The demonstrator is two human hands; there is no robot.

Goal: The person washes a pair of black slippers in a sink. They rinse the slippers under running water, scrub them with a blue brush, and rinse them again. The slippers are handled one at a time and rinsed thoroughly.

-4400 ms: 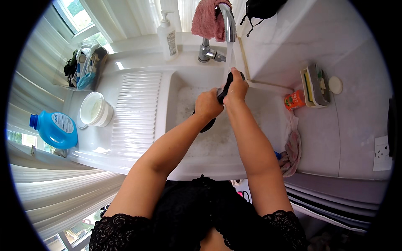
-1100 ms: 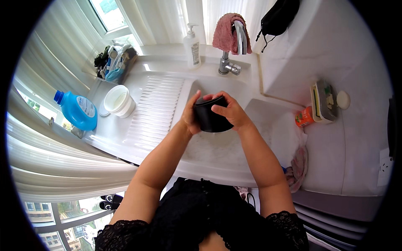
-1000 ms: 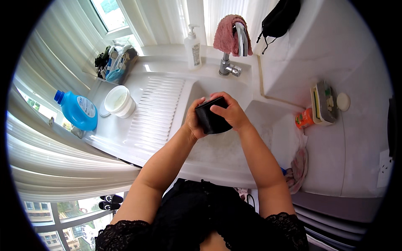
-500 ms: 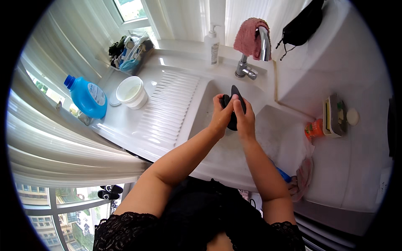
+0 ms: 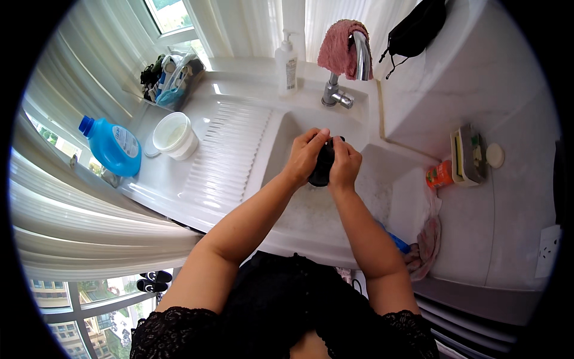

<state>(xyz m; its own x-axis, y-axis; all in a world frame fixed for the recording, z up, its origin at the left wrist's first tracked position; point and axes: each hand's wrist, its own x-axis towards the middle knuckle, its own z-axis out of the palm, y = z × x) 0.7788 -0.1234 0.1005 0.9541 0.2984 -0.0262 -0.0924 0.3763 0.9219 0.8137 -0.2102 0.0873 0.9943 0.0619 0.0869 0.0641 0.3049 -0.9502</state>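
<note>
Above the white sink (image 5: pixel 317 218), both my hands grip one black sole-shaped item (image 5: pixel 323 167), whose exact kind I cannot make out. My left hand (image 5: pixel 304 154) is wrapped round its left side, with the thumb near the top. On the other side, my right hand (image 5: pixel 345 164) is closed round it, fingers curled. My hands nearly meet at the top and cover much of the item. Pale suds or cloudy water show low in the basin.
A chrome faucet (image 5: pixel 362 60) draped with a pink cloth (image 5: pixel 339 49) rises behind the sink. Left are a ridged drainboard (image 5: pixel 230 149), white tub (image 5: pixel 174 137), blue jug (image 5: pixel 113 146) and pump bottle (image 5: pixel 286 69). Right are an orange container (image 5: pixel 439 175) and soap holder (image 5: pixel 466 155).
The pointed end that stuck up between my hands no longer shows; the black item is now squeezed or folded lower between them. The whole view has shifted slightly.
</note>
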